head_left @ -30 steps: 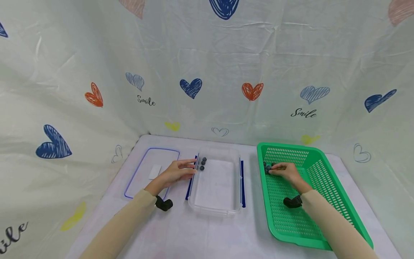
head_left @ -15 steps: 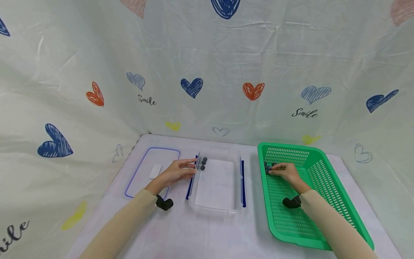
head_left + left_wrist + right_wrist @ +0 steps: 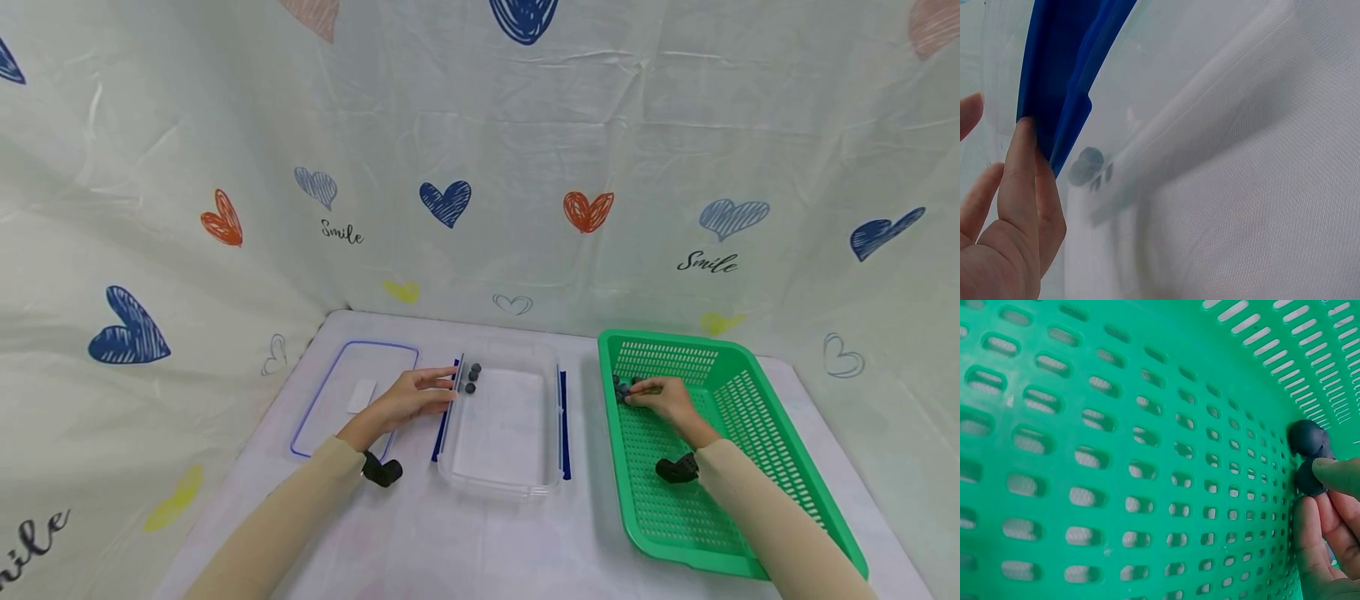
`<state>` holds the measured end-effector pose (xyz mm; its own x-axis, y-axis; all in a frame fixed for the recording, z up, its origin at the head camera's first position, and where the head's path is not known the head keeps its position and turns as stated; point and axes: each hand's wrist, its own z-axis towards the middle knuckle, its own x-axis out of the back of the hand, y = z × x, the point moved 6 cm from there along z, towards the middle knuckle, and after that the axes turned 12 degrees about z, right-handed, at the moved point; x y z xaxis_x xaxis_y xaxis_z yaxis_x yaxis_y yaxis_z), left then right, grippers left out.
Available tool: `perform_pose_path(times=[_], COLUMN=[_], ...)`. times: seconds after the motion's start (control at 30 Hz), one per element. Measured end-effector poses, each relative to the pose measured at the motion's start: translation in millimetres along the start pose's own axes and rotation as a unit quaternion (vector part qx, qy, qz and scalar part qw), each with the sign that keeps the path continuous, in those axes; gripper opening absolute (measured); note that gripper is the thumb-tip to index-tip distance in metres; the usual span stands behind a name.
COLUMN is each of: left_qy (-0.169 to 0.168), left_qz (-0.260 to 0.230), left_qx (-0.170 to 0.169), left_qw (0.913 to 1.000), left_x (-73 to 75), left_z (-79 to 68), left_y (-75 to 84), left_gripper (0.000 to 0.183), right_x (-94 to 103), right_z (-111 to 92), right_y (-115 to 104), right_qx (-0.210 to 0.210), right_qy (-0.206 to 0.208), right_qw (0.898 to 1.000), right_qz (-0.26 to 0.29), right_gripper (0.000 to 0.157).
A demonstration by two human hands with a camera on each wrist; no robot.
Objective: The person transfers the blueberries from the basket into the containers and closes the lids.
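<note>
My right hand (image 3: 667, 398) reaches into the far left corner of a green plastic basket (image 3: 622, 483). In the right wrist view, its thumb and fingers pinch a dark blueberry (image 3: 1309, 477), with another blueberry (image 3: 1306, 437) close beside it against the basket wall. A clear plastic container (image 3: 495, 485) stands lidless in the middle, several blueberries (image 3: 470, 388) near its far left side. My left hand (image 3: 412, 398) rests at that side with fingers extended. Seen from the left wrist, the fingertips touch the lower edge of a blue side latch (image 3: 1060, 69).
A clear lid (image 3: 319, 398) with a blue border lies left of the container, a white rectangle (image 3: 362, 397) on it. The white-covered table (image 3: 480, 550) meets a heart-printed curtain (image 3: 517, 250) behind and at the sides.
Both hands stay nearly in place, the right one still at the blueberries in the basket corner. The head view has shifted very slightly.
</note>
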<state>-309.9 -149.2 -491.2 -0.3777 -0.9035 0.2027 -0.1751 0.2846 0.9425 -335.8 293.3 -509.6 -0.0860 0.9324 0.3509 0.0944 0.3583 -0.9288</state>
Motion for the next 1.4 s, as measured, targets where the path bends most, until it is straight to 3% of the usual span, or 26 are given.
perform_pose_path(times=[0.8, 1.4], left_qy=[-0.003, -0.007], left_qz=[-0.004, -0.02], left_qx=[-0.003, -0.001], left_qw=[1.0, 0.9998], left_x=[-0.3, -2.1], left_z=[-0.6, -3.4], left_y=[-0.3, 1.5], left_gripper=[0.059, 0.058], right_x=[12.1, 31.8], right_z=[-8.7, -18.8], right_y=[-11.2, -45.6], right_qx=[0.006, 0.022], right_qy=[-0.015, -0.022], right_qw=[1.0, 0.999], right_qz=[0.009, 0.045], right_gripper=[0.033, 0.045])
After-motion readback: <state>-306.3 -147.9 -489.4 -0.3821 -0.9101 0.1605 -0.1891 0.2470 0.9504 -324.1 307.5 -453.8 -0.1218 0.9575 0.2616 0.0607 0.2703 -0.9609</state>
